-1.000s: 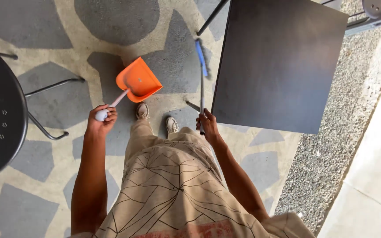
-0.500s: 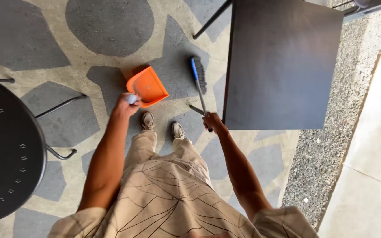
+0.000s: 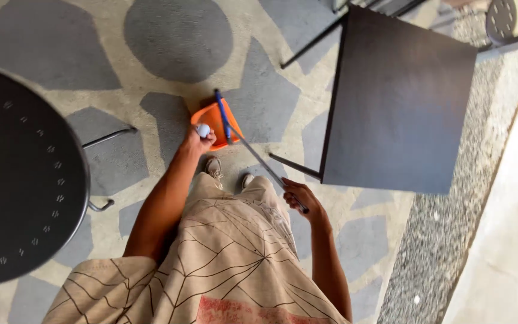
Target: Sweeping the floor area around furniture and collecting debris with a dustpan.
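My left hand [image 3: 197, 141] grips the pale handle end of an orange dustpan [image 3: 214, 122] that rests low over the patterned floor, just ahead of my shoes [image 3: 214, 169]. My right hand [image 3: 298, 195] holds the thin grey handle of a broom [image 3: 259, 159]. The broom's blue head [image 3: 223, 114] lies across the dustpan's right side. My beige patterned skirt fills the lower middle of the view.
A square dark table [image 3: 400, 99] stands close on the right, its leg [image 3: 294, 166] near my right hand. A round black perforated table [image 3: 22, 174] is on the left. Gravel [image 3: 445, 240] and a pale slab [image 3: 511, 240] border the floor at right.
The dustpan has gone down from raised to near the floor. The broom head has swung left from beside the square table onto the dustpan.
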